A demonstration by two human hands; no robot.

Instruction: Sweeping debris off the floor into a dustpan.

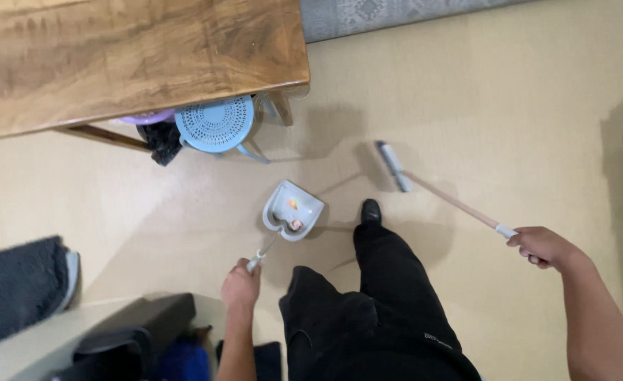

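Left hand (pixel 241 286) fingers clenched round dustpan (pixel 292 209) handle, pan flat on floor (pixel 509 92) before shoe (pixel 371 210), scraps inside. Right hand (pixel 544 247) fingers clenched on broom (pixel 424 185) stick; head angled toward pan. Blue stool (pixel 216 125) under wooden bench (pixel 128 56).

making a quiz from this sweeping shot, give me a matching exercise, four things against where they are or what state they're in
Things:
1. dustpan
2. broom
3. stool
4. rug

Places or states:
A. tucked under the wooden table
B. held by the right hand, head on the floor
C. along the top edge of the view
D. held by the left hand, scraps inside

Pairs: 1-D, 2-B, 3-A, 4-C
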